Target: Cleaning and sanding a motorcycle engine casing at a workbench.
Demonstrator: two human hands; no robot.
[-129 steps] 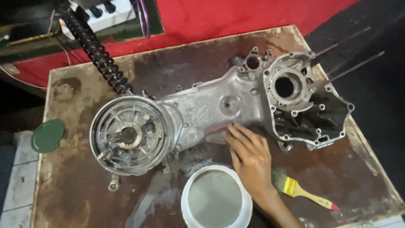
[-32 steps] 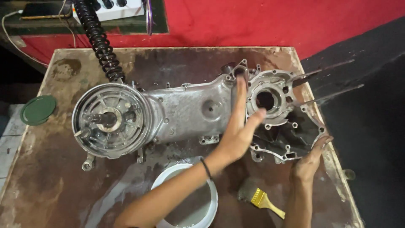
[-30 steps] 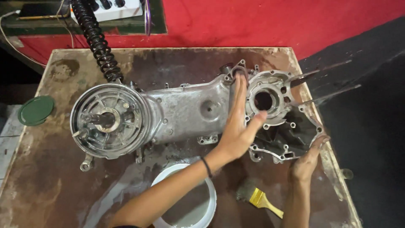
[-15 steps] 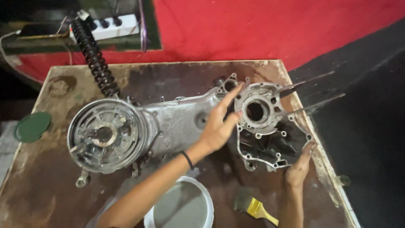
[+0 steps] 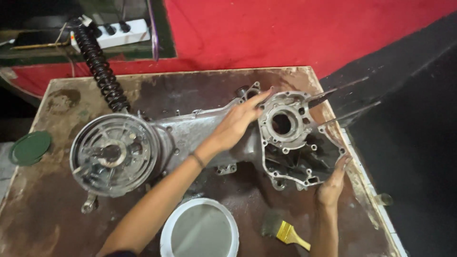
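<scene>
My left hand [image 5: 236, 124] lay flat and open on the engine casing [image 5: 214, 138], fingers spread toward its upper rim, gripping nothing. My right hand [image 5: 332, 183] pressed open-palmed against the casing's lower right edge, its grip not closed around anything. The casing lay across the middle of the stained counter [image 5: 57, 214], its round drum [image 5: 113, 154] at the left end. A black coiled spring [image 5: 101, 71] ran up from the drum. A white bucket [image 5: 200, 231] sat near the front edge, a yellow-handled brush [image 5: 285, 231] just beside it, and a green lid [image 5: 30, 147] off the left side.
</scene>
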